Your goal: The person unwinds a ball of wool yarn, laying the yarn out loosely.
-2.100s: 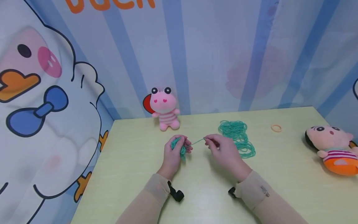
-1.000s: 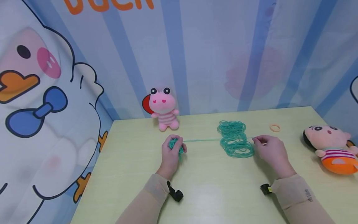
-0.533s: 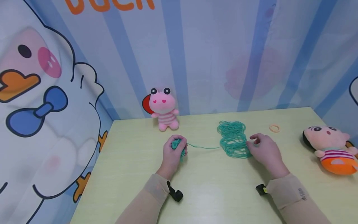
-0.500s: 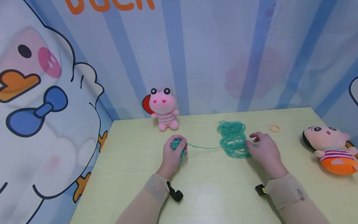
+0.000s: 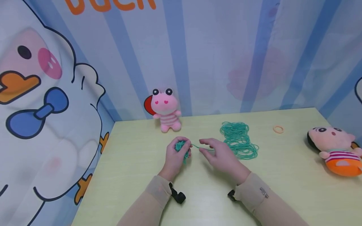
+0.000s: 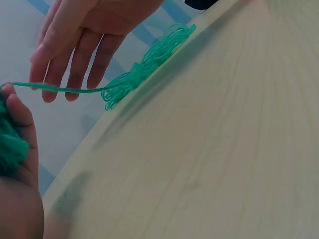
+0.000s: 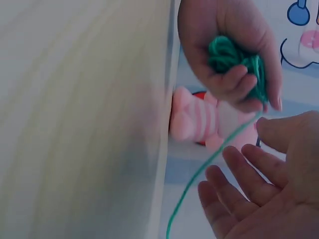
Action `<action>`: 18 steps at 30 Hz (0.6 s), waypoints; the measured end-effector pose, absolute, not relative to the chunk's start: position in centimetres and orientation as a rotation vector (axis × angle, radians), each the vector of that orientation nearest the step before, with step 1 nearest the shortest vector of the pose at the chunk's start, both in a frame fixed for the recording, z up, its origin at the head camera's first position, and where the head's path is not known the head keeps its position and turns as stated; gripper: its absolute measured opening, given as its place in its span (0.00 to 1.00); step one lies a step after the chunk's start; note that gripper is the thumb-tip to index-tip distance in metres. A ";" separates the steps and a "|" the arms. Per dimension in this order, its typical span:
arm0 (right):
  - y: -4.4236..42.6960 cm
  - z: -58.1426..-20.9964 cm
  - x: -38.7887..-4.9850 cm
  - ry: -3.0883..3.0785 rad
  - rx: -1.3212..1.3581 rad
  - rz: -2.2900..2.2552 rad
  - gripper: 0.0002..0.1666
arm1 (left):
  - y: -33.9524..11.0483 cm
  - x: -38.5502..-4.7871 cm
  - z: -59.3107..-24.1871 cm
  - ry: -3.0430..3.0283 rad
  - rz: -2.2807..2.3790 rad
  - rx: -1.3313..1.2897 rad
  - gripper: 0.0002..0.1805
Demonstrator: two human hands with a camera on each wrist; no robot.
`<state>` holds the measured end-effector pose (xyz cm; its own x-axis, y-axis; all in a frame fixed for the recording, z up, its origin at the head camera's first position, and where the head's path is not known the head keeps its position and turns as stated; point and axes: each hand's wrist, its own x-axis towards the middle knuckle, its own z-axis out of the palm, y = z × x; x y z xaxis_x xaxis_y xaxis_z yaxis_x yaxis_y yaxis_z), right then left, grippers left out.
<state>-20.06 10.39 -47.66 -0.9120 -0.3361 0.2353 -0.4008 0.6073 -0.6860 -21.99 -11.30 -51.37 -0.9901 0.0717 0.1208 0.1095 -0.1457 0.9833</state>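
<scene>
My left hand [image 5: 174, 157] grips a bundle of green yarn [image 5: 181, 147], its fingers curled round it, as the right wrist view also shows. From that bundle a single strand [image 7: 199, 170] runs to the larger heap of green yarn [image 5: 240, 147] on the table. My right hand [image 5: 222, 155] is just right of the left one, thumb and fingers apart, with the strand passing close by its fingers. In the left wrist view the right hand's fingers [image 6: 75, 64] hang extended behind the strand; whether they touch it I cannot tell.
A pink striped plush toy [image 5: 167, 110] stands at the table's back edge. Right of the yarn heap lies an orange ring [image 5: 278, 129]. Another plush doll [image 5: 337, 150] lies on the right side of the pale wooden table [image 5: 127, 175].
My right hand pulled the strand out rightward past the heap, let it go slack, then came back left to near the left hand, fingers now parted. The left hand stayed gripping its bundle.
</scene>
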 end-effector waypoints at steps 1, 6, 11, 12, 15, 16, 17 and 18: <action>9.8 -47.7 -20.1 -2.745 0.642 1.208 0.26 | -11.3 -22.0 -51.3 -2.043 -2.341 -0.220 0.08; 8.2 -48.0 -20.4 -2.740 0.606 1.179 0.16 | -11.3 -22.1 -51.4 -2.063 -2.318 -0.228 0.08; 8.7 -48.1 -20.4 -2.712 0.562 1.215 0.11 | -11.3 -22.1 -51.5 -2.068 -2.324 -0.218 0.08; 9.0 -48.1 -20.3 -2.702 0.544 1.228 0.11 | -11.3 -22.1 -51.5 -2.067 -2.327 -0.216 0.08; 10.2 -47.8 -20.1 -2.645 0.473 1.253 0.12 | -11.3 -22.1 -51.5 -2.044 -2.347 -0.214 0.08; 10.7 -47.7 -20.0 -2.623 0.446 1.261 0.12 | -11.4 -22.1 -51.5 -2.035 -2.351 -0.215 0.08; 11.2 -47.5 -19.9 -2.604 0.416 1.275 0.13 | -11.4 -22.1 -51.5 -2.023 -2.357 -0.219 0.08; 11.8 -47.4 -19.9 -2.581 0.387 1.280 0.12 | -11.4 -22.1 -51.5 -2.013 -2.363 -0.218 0.08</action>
<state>-19.87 11.80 -47.44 -0.9377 -0.1307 0.3218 -0.3353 0.5825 -0.7405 -22.13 -11.36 -51.53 -0.9897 0.0678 0.1258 0.1135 -0.1627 0.9801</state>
